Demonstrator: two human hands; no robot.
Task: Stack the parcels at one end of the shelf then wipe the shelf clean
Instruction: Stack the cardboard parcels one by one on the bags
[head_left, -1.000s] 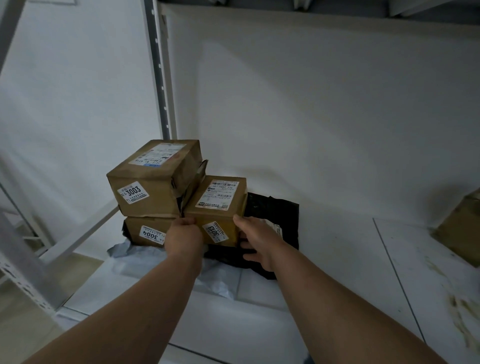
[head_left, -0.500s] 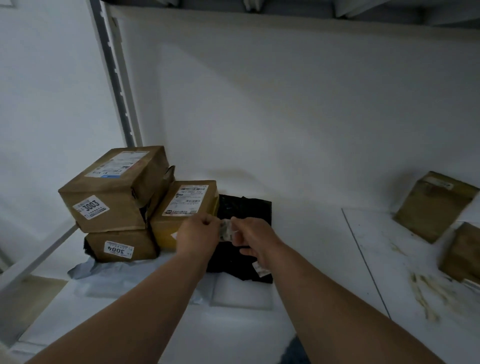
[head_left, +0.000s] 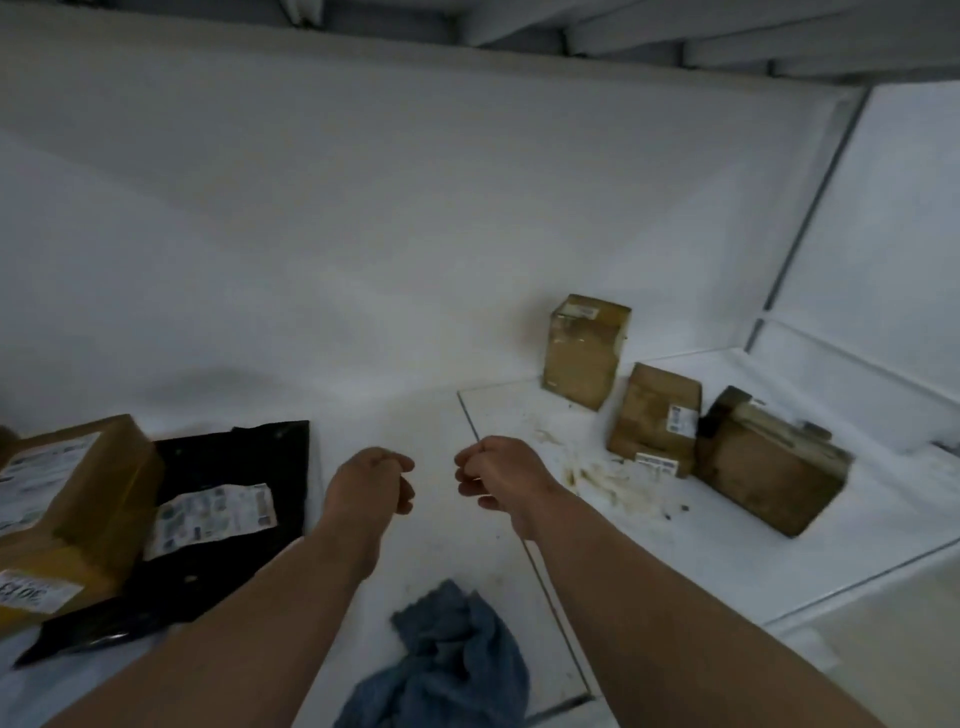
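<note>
Both the left hand (head_left: 371, 480) and right hand (head_left: 493, 475) hover with fingers loosely curled, holding nothing. Three brown cardboard parcels (head_left: 655, 418) sit far right on the white shelf (head_left: 415, 545) among brownish stains (head_left: 602, 475); dragging them across could smear grime.

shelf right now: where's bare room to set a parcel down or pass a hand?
Free: the strip of shelf between the black mailer bag and the panel seam, ahead of both hands. Crowded: right end, three brown boxes beside smeared stains; left end, the stacked box. The blue cloth takes the front edge.
</note>
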